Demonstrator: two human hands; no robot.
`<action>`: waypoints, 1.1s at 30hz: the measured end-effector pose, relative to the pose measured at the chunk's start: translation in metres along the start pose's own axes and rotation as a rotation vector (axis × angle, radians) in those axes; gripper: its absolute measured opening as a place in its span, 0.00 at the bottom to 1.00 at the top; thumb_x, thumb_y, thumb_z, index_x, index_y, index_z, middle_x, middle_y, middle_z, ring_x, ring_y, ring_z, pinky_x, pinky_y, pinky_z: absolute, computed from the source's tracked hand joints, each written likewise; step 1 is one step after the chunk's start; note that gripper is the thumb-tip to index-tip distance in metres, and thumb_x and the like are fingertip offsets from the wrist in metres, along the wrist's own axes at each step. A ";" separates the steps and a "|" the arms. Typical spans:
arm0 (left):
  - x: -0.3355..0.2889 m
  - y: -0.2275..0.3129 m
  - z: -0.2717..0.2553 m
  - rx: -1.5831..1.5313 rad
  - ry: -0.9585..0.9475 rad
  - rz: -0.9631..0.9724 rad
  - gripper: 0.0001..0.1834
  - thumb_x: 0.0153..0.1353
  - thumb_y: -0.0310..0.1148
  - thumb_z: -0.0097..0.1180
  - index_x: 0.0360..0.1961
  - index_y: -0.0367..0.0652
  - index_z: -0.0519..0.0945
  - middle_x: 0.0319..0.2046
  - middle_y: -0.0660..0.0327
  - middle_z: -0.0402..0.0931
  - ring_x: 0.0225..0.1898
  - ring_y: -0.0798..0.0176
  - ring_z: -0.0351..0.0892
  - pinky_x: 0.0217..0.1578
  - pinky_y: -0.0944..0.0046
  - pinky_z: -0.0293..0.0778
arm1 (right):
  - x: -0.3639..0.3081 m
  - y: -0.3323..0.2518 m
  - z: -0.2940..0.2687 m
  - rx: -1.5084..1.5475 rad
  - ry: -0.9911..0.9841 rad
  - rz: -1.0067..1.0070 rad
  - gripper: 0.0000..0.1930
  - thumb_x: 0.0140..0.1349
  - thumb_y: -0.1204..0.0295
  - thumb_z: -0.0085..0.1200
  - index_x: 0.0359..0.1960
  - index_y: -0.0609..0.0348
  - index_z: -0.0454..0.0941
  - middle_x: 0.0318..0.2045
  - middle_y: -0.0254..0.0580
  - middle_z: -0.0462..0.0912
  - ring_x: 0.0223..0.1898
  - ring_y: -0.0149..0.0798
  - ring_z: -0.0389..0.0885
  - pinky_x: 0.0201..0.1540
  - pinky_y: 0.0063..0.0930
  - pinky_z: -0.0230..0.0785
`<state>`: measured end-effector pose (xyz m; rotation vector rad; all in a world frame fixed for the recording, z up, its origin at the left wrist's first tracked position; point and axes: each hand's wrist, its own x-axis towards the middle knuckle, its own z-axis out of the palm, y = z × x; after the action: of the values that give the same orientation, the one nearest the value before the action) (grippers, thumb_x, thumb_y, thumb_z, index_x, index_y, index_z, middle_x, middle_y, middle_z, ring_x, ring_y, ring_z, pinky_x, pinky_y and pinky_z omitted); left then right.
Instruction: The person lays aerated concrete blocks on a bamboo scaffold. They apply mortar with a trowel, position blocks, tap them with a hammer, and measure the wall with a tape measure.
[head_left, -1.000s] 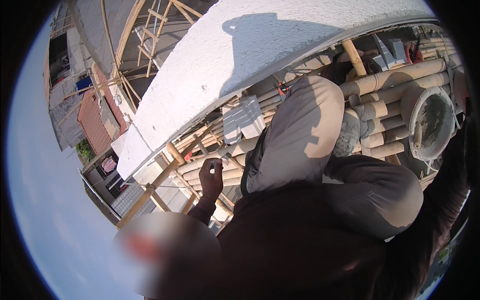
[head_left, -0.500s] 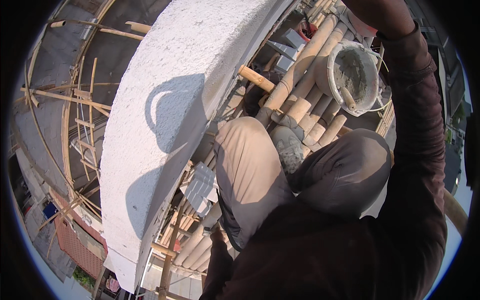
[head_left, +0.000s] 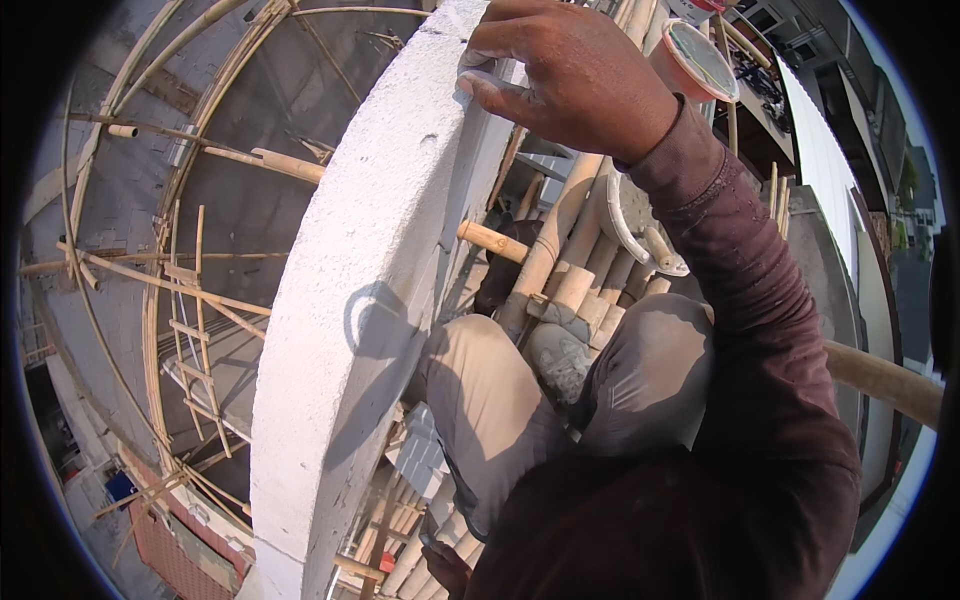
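A long curved white wall [head_left: 330,230], rough on its top face, runs from the upper middle to the lower left. My right hand [head_left: 560,65] reaches up to its far end, fingers and thumb bent round the top edge. Low in the view, beside my left knee, my left hand [head_left: 447,567] shows only in part. Its fingers are curled about something greyish, too hidden to name. Partly behind my right forearm stands a bucket [head_left: 628,222] with a pale, mortar-smeared rim, a stick-like handle slanting out of it.
I squat on bamboo poles [head_left: 562,240] lashed together, with a cut pole end [head_left: 492,241] jutting toward the wall. A second bucket [head_left: 697,62] stands farther off. Grey blocks [head_left: 420,455] lie below my left knee. Bamboo scaffolding [head_left: 200,300] rises beyond the wall.
My right hand has come down into view from the upper edge onto the wall. The view has shifted, and my right arm now covers part of the mortar bucket.
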<state>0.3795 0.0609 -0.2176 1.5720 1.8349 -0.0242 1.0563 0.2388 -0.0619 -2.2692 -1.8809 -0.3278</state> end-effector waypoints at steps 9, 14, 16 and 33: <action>0.031 0.241 -0.077 -0.138 -0.306 0.608 0.19 0.70 0.41 0.51 0.46 0.32 0.76 0.26 0.57 0.74 0.26 0.62 0.73 0.28 0.60 0.67 | -0.017 0.000 -0.007 0.180 0.164 -0.045 0.15 0.65 0.63 0.64 0.47 0.60 0.84 0.46 0.47 0.83 0.47 0.49 0.83 0.52 0.41 0.76; 0.046 0.359 -0.084 -0.284 -0.441 0.741 0.19 0.70 0.41 0.51 0.44 0.31 0.77 0.29 0.53 0.76 0.29 0.57 0.76 0.32 0.58 0.71 | -0.061 -0.033 -0.036 0.702 0.064 0.015 0.18 0.69 0.63 0.58 0.52 0.65 0.80 0.49 0.53 0.81 0.50 0.56 0.81 0.54 0.45 0.74; 0.043 0.425 -0.067 -0.563 -0.484 0.759 0.19 0.71 0.42 0.50 0.46 0.33 0.76 0.31 0.54 0.76 0.30 0.60 0.76 0.32 0.61 0.71 | -0.087 -0.047 -0.048 0.940 -0.144 0.032 0.21 0.71 0.60 0.57 0.55 0.66 0.77 0.52 0.54 0.81 0.53 0.57 0.80 0.57 0.46 0.72; 0.144 0.511 -0.040 0.573 0.218 0.956 0.51 0.56 0.54 0.71 0.69 0.29 0.64 0.56 0.44 0.73 0.59 0.42 0.72 0.60 0.47 0.67 | -0.136 0.117 -0.057 0.866 -0.199 0.626 0.23 0.79 0.52 0.47 0.47 0.62 0.80 0.19 0.26 0.71 0.15 0.20 0.67 0.15 0.20 0.59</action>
<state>0.8036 0.3351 -0.0485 2.8107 1.0789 0.0695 1.1434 0.0732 -0.0443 -2.0977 -0.9465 0.6814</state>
